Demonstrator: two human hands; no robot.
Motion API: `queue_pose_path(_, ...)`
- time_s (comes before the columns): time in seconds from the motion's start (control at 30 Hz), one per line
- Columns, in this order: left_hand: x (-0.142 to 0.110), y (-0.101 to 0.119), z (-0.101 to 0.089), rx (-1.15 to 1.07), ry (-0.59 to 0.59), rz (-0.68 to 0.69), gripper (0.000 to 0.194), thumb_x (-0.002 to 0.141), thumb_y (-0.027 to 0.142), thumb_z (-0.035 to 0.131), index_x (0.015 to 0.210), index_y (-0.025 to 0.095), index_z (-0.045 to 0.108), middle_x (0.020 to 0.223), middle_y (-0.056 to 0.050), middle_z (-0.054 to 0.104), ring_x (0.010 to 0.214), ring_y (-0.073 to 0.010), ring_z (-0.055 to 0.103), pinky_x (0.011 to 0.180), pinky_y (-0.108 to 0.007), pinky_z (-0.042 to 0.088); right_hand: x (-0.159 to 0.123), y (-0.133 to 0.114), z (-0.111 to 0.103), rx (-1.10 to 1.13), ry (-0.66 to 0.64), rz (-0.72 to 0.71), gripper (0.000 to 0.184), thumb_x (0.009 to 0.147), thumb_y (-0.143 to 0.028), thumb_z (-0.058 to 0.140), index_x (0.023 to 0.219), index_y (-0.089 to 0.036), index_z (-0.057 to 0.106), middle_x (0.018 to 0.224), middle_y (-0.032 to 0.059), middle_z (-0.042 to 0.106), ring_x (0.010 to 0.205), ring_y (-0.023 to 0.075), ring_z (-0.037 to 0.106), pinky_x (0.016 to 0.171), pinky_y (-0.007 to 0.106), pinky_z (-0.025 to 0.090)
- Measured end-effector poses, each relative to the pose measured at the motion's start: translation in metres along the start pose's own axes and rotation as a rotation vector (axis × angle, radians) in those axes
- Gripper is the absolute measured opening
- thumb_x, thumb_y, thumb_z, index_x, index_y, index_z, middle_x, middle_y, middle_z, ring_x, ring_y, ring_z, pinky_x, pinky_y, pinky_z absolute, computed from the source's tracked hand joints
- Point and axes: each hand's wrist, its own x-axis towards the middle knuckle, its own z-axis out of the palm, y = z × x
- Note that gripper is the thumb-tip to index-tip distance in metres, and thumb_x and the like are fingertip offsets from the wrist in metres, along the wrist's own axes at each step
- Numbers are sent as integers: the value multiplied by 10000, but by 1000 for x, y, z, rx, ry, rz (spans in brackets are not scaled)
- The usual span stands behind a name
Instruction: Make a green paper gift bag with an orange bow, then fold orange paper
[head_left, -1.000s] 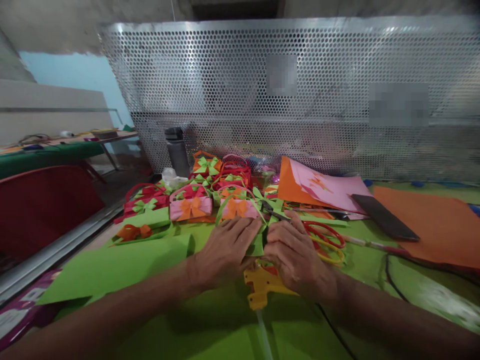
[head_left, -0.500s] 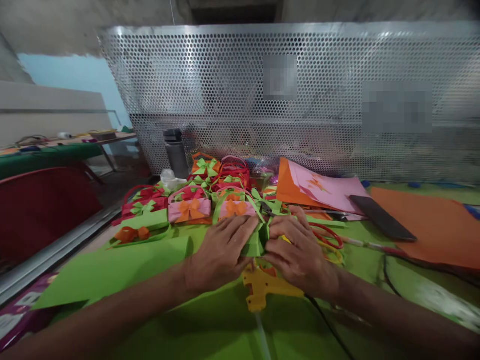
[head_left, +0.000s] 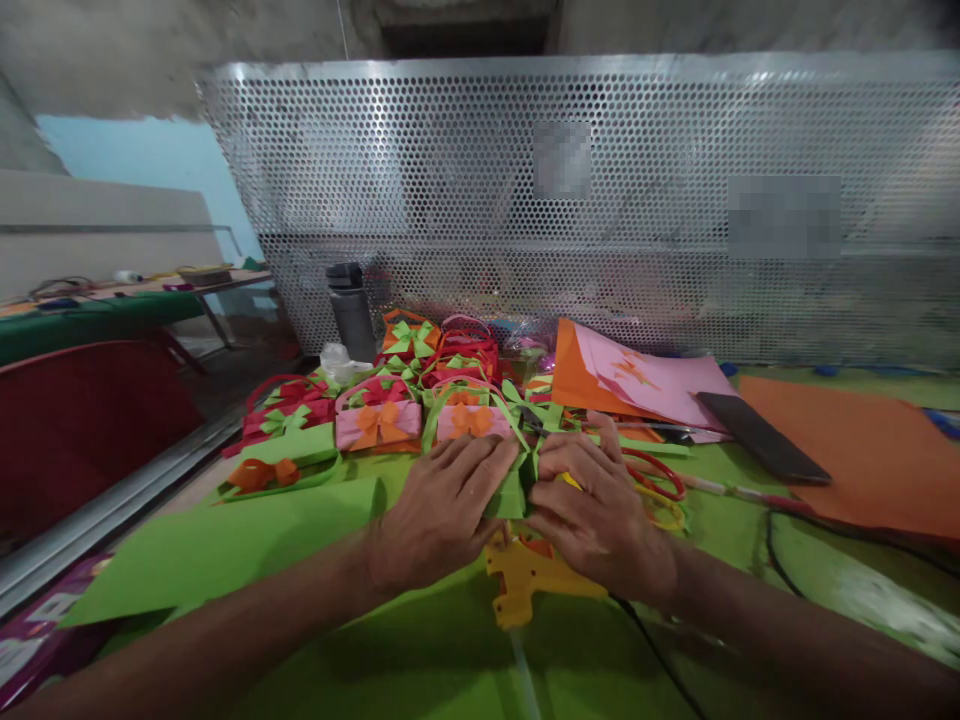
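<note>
A green folded-paper piece [head_left: 511,495], likely light, crushable and best held by its edges, is gripped before us, just beyond a yellow glue gun [head_left: 525,580], by the bent fingers of the left hand [head_left: 439,500] and right hand [head_left: 604,510].

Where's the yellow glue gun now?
The yellow glue gun is low, just right of centre in the head view, just below the green paper piece, beside the right hand.
</note>
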Motion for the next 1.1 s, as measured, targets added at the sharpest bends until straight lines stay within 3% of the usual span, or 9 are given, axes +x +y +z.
queue_pose_path(0.2,0,-2,-1,-1,-3,-22,460,895,331,447,1256,46,436,1069,-177,629,963,-293,584,811,-427,492,2,-1,-3,-10,7,-31,179,776,-51,510,686,-204,533,770,-14,551,897,168,546,958,440,265)
queue_pose_path(0.4,0,-7,-2,81,-36,-77,465,837,273,547,1241,57,463,1061,-160,630,949,-293,582,864,-452,447,5,7,1,-56,44,30,141,800,-121,592,710,-204,521,766,2,593,888,198,571,926,454,290)
queue_pose_path(0.47,1,-7,-2,137,-44,-60,461,824,257,558,1226,44,481,1048,-166,630,926,-299,583,849,-463,444,4,8,3,-70,62,77,98,811,-231,627,834,-203,535,828,34,612,920,224,568,936,476,302)
queue_pose_path(0.6,2,-4,-1,249,-76,-28,388,823,187,522,1173,21,513,990,-173,642,868,-301,591,797,-467,451,2,5,5,-198,21,75,524,837,-418,584,1238,-116,435,1128,166,598,1151,297,465,1006,545,222)
queue_pose_path(0.8,1,5,3,246,-11,48,360,843,109,427,1183,-6,454,996,-198,654,889,-309,599,823,-490,443,-2,-1,7,-280,-195,49,539,863,-251,505,1357,-97,353,1268,146,565,1299,325,310,1052,605,5)
queue_pose_path(0.93,1,9,1,210,6,62,372,880,133,407,1230,9,410,1016,-198,659,907,-298,615,835,-495,441,0,-5,6,-299,-231,76,487,780,-92,511,1264,-98,460,1228,155,583,1287,343,327,1038,639,-7)
queue_pose_path(1.1,1,8,-3,224,-34,50,411,881,145,445,1276,35,409,1060,-183,649,948,-290,608,942,-541,352,2,-4,3,-307,-226,88,457,732,-61,522,1184,-128,519,1114,144,621,1233,345,392,1024,663,3)
